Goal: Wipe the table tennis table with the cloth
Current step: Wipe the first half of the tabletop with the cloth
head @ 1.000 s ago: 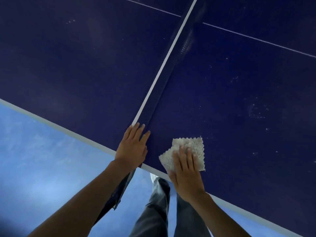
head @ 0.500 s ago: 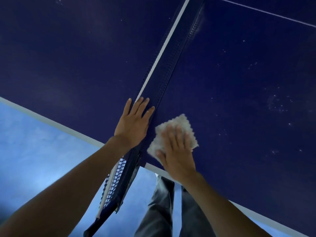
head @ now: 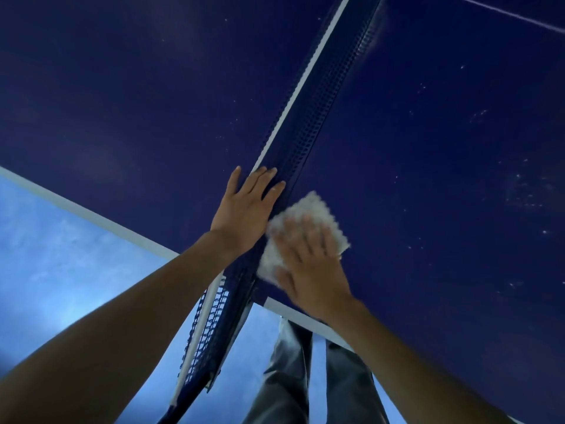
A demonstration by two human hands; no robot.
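A: Where's the cloth [head: 312, 206] rn?
B: On the dark-blue counter [head: 428, 148], i.e. the table tennis top. It's on the right half, tucked against the foot of the net [head: 321, 111] and near the white edge line [head: 91, 214] closest to the person. The right hand [head: 308, 270] lies flat on it, fingers a bit spread, pressing down. It's blurred, so prob. mid-stroke.
A: And the left hand [head: 244, 206]?
B: Flat too. Fingers straight and close together, thumb out, fingertips on the net's white top tape. It grips nothing.
A: Which way does the cloth point?
B: It's a pale pad, approx square, sitting like a diamond. One corner points away from the person, up along the net, and another points out to the right. The long axis is hard to call b/c the hand hides much of it. What shows runs roughly parallel w/ the net.
A: What could go wrong?
B: Main one: the nubbly cloth edge touches the mesh, so a stroke toward the net could snag it or bunch the pad. Also, the left hand leans on the net, and too much weight could tip it or strain its mount, esp. near the overhanging end. A pull back toward the body could drag the cloth over the edge onto the blue floor [head: 46, 270]. And the dust specks [head: 526, 191] well off to the right look untouched, so short strokes here would miss them.
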